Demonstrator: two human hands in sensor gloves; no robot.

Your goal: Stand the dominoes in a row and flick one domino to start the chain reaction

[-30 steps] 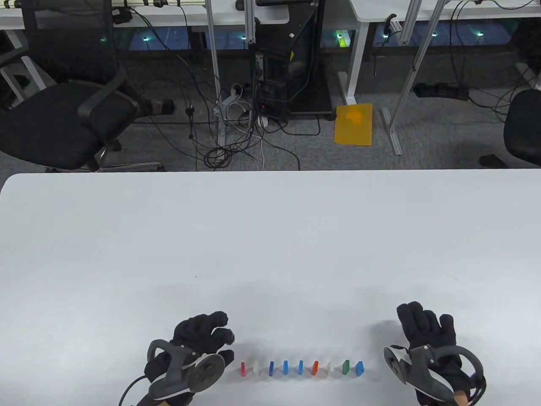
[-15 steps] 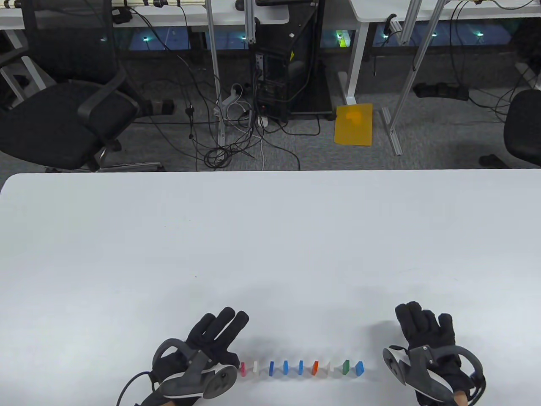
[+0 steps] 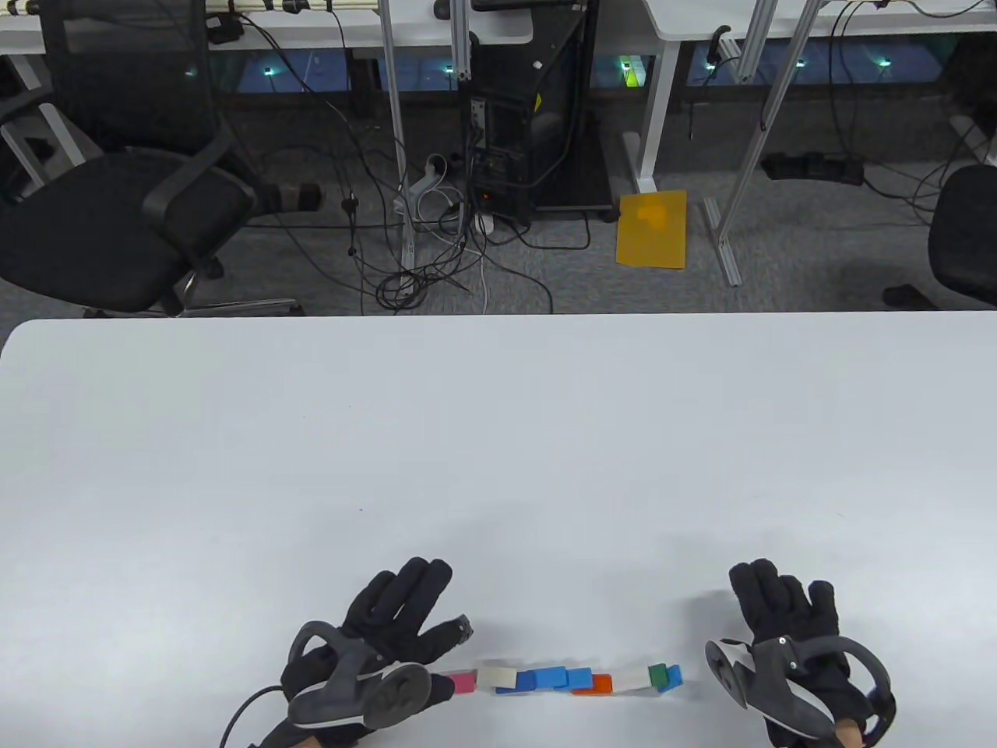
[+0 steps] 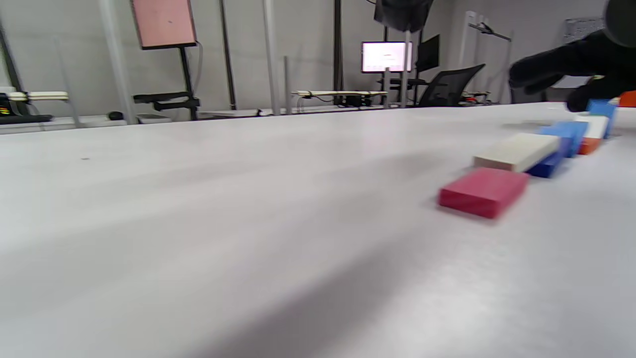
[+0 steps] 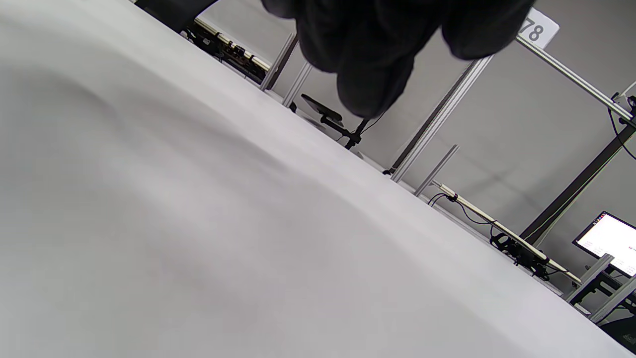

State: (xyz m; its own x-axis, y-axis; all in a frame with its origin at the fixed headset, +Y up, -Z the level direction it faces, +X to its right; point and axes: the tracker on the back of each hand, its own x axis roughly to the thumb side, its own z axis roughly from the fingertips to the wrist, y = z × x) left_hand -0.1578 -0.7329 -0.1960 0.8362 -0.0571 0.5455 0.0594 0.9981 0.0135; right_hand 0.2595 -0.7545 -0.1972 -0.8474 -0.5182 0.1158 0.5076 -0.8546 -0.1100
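Note:
The row of dominoes [image 3: 568,679] lies toppled near the table's front edge, each piece leaning on its right neighbour. The pink domino [image 3: 464,682] lies flat at the left end, then a white one [image 3: 497,675], blue ones, orange, white, green and blue [image 3: 673,673]. In the left wrist view the pink domino [image 4: 483,192] lies flat with the white one [image 4: 516,151] behind it. My left hand [image 3: 405,615] sits just left of the pink end with straight spread fingers, holding nothing. My right hand [image 3: 783,604] rests flat on the table right of the row, fingers relaxed [image 5: 372,54].
The white table [image 3: 498,436] stretches far beyond the dominoes. Past its far edge are office chairs [image 3: 117,210], cables, a computer tower [image 3: 530,117] and a yellow sheet [image 3: 653,230] on the floor.
My left hand came in from the left, uncurled its fingers and struck the pink domino. The standing row fell rightward into a chain of lying pieces. My right hand stayed still.

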